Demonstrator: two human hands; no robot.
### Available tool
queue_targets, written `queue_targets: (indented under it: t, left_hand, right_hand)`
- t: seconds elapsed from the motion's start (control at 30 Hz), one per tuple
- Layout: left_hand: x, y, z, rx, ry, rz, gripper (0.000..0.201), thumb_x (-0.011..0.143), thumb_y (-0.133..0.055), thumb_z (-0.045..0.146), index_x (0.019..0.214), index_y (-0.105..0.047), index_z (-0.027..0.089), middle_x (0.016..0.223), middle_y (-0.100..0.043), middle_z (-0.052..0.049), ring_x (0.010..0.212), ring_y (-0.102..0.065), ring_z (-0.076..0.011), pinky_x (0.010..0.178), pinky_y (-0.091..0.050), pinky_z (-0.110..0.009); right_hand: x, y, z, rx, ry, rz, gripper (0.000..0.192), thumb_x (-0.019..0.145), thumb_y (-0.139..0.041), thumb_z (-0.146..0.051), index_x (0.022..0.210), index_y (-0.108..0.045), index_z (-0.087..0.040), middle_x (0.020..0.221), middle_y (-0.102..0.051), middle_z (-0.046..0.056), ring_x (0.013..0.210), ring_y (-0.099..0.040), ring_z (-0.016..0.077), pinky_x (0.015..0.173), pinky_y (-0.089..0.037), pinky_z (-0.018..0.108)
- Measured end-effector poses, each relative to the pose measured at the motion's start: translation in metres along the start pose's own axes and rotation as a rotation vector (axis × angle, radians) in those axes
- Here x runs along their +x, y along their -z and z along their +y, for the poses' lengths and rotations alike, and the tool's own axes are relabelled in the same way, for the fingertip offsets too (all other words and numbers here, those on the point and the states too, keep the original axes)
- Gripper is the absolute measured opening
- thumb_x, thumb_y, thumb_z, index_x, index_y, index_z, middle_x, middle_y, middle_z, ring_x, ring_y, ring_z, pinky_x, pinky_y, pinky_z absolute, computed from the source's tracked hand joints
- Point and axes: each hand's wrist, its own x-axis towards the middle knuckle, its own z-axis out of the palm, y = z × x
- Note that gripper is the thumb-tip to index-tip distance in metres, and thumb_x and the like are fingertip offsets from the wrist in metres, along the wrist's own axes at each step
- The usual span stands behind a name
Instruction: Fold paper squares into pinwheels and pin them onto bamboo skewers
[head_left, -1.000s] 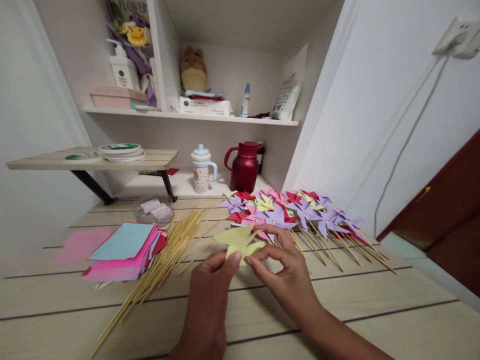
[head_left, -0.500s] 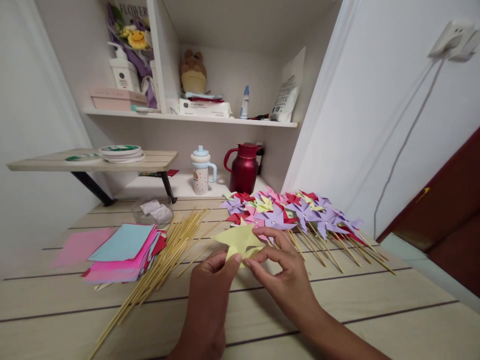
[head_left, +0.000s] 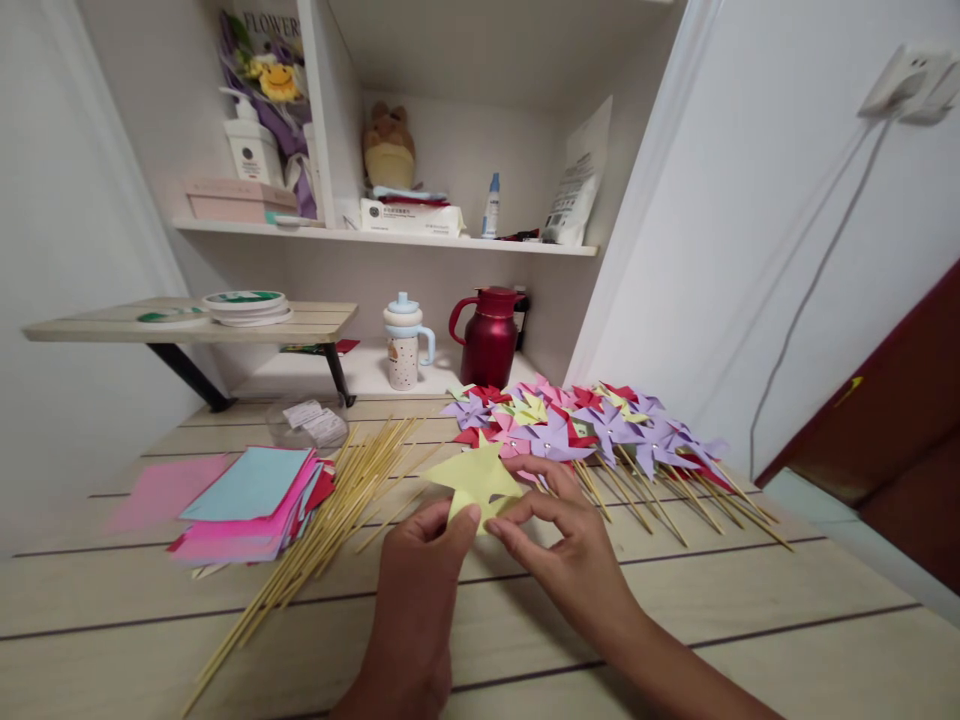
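There is just one view, from a camera on the person's head, looking forward and down across the counter [head_left: 675,600]. It sits close: the left hand [head_left: 420,580] and right hand [head_left: 577,560] fill the lower middle. Farther off it takes in the shelf [head_left: 390,235] and the right-hand wall [head_left: 750,250].

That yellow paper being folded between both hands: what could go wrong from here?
The yellow paper is pinched only at its near edge by the left hand and right hand, so a folded flap might spring open or crease crookedly. The loose wooden sticks lie just left of the hands; a nudge could roll them. The finished pinwheels sit close behind and could get knocked.
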Motion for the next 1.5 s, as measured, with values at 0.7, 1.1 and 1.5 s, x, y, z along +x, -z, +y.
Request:
queue_targets:
  t: [0.7, 1.1, 1.5]
  left_hand:
    - [0.010, 0.008, 0.001, 0.964, -0.685, 0.050, 0.018, 0.079, -0.058, 0.014, 0.074, -0.073, 0.023, 0.085, -0.072, -0.002, 0.084, -0.065, -0.0215, 0.084, -0.040, -0.042]
    - [0.008, 0.008, -0.004, 1.081, -0.889, 0.001, 0.015, 0.083, -0.060, 0.016, 0.079, -0.069, 0.027, 0.087, -0.072, 0.003, 0.084, -0.063, -0.0169, 0.095, -0.029, -0.043]
    - [0.001, 0.013, 0.017, 0.469, -0.556, 0.160, 0.035, 0.089, -0.051, 0.042, 0.116, -0.065, 0.026, 0.124, -0.063, -0.006, 0.121, -0.053, -0.0250, 0.105, -0.037, -0.044]
  right_hand:
    - [0.009, 0.023, 0.004, -0.064, 0.096, -0.102, 0.049, 0.072, -0.080, -0.033, 0.119, -0.065, -0.034, 0.139, -0.049, 0.007, 0.131, -0.042, 0.0320, 0.107, -0.033, 0.053]
    - [0.006, 0.015, 0.010, -0.174, 0.171, -0.103, 0.008, 0.077, -0.073, -0.018, 0.075, -0.072, -0.025, 0.117, -0.068, 0.005, 0.119, -0.051, 0.0302, 0.097, -0.038, 0.051]
    - [0.011, 0.013, 0.010, 0.790, -0.687, -0.130, 0.027, 0.065, -0.081, -0.031, 0.087, -0.077, -0.016, 0.081, -0.076, 0.007, 0.075, -0.069, 0.0222, 0.074, -0.050, 0.033]
